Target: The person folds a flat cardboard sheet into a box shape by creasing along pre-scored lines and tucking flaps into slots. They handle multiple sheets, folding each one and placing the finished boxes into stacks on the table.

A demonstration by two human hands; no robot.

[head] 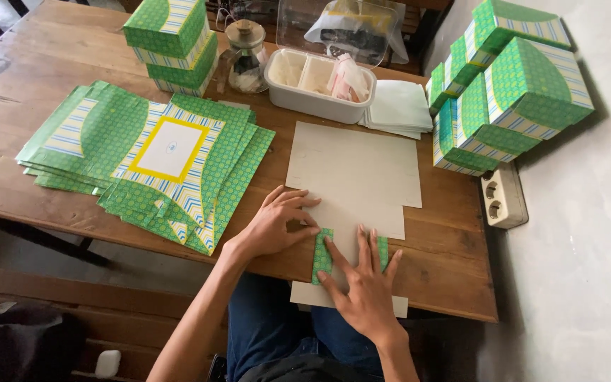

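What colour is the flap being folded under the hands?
Green with a dotted pattern, on the flap beneath the right hand; the sheet's upturned side is plain beige. Head view.

Bare wood is lying open on the table (30, 78) at the far left and along the near right edge. A stack of flat green sheets (150, 159) is crowding the left side, the white tub (317, 85) is blocking the back, and folded green boxes (507, 88) are walling the right.
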